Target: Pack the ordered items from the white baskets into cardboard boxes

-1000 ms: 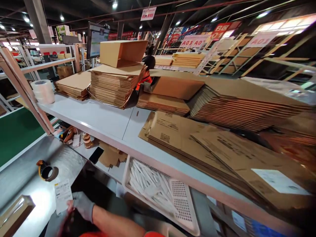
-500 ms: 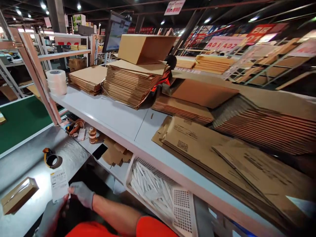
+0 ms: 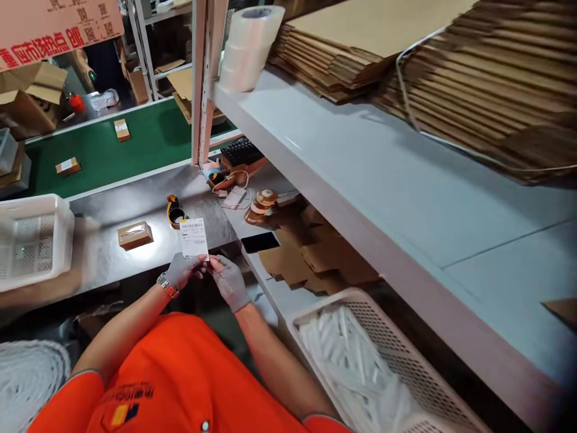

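Both of my hands wear thin grey gloves with bare fingertips, and they meet at the lower edge of a white shipping label point(image 3: 193, 239) printed with black text. My left hand point(image 3: 181, 269), a metal watch at its wrist, pinches the label near its bottom. My right hand point(image 3: 229, 281) has its fingertips closed at the label's lower right corner. Just beyond the label lies a tape dispenser point(image 3: 175, 211), partly covered by it. A small taped cardboard box point(image 3: 135, 235) rests on the metal table point(image 3: 97, 249), left of the label.
White baskets stand at left point(image 3: 63, 240) and lower right point(image 3: 383, 337), the latter holding white packets. A green conveyor belt point(image 3: 153, 135) carries small boxes. A phone point(image 3: 260, 242) and a bottle point(image 3: 261, 207) lie under the shelf point(image 3: 360, 162), which bears tape rolls point(image 3: 250, 51) and flattened cartons point(image 3: 487, 90).
My view has swung left and down, bringing the conveyor and left basket into sight. Both hands still hold the label, which now shows more fully in front of me.
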### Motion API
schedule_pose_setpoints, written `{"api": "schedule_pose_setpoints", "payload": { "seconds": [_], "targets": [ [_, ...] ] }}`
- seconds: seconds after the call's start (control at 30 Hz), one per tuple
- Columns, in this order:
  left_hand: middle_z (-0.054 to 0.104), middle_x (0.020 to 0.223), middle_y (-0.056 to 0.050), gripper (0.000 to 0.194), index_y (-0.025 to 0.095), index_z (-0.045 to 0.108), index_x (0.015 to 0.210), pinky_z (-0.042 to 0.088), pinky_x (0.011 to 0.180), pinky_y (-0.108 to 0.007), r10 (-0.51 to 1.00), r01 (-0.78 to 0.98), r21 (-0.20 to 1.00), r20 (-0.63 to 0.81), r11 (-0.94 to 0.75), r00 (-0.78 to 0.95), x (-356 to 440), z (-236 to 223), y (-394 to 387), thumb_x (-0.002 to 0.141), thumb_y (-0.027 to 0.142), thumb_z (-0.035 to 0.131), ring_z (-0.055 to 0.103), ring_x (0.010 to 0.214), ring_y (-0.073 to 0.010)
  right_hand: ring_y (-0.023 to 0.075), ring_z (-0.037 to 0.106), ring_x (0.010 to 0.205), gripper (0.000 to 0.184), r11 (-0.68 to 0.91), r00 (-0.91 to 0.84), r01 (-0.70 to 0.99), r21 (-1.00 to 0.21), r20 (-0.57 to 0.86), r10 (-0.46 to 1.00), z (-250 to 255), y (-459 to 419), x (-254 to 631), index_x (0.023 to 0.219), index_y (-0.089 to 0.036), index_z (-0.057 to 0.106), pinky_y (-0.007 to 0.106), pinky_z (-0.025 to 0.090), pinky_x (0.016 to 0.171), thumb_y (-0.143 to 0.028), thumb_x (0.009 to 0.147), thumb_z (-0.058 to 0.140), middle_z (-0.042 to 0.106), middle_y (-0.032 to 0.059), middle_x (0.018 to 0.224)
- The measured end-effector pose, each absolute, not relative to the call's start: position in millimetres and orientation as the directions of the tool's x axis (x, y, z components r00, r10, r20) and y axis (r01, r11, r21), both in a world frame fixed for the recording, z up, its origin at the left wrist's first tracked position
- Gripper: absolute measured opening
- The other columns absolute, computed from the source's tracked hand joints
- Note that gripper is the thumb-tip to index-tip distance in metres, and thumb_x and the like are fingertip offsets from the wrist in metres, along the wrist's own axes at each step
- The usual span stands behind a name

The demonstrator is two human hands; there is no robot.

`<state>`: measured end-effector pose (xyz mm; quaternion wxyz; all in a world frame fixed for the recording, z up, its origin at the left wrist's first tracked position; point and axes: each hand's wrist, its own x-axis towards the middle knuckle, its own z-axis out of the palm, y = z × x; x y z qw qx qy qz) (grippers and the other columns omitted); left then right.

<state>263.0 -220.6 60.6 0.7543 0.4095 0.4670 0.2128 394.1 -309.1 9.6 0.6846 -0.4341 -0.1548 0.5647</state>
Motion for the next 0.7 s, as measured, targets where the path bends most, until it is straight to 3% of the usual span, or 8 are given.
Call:
{"api": "schedule_pose_setpoints", "payload": {
  "seconds": [0.43, 0.7],
  "targets": [
    [0.08, 0.078, -0.006, 0.042, 0.009, 0.08, 0.094, 0.06, 0.054, -0.024, 0.685, 0.021, 0.772, -0.577, 0.636, 0.444, 259.8, 52.4, -220.6, 0.076, 0.035, 0.108, 0.073, 0.062, -0.0146, 0.0218, 0.077, 0.093, 0.044, -0.035, 0.37, -0.616, -0.787, -0.328, 0.869, -12.6, -309.1, 381.9, 0.096, -0.02, 0.088, 0.036, 0.064, 0.091, -0.058, 0.077, 0.098, 0.085, 0.0055, 0.093],
    [0.08, 0.078, -0.007, 0.043, 0.009, 0.079, 0.096, 0.059, 0.053, -0.024, 0.679, 0.05, 0.773, -0.585, 0.632, 0.444, 257.6, 52.9, -218.6, 0.079, 0.037, 0.108, 0.073, 0.062, -0.0152, 0.0225, 0.078, 0.092, 0.045, -0.035, 0.393, -0.604, -0.796, -0.336, 0.856, -11.8, -308.0, 378.3, 0.093, -0.02, 0.09, 0.038, 0.066, 0.092, -0.06, 0.075, 0.101, 0.086, 0.0053, 0.09]
  ]
}}
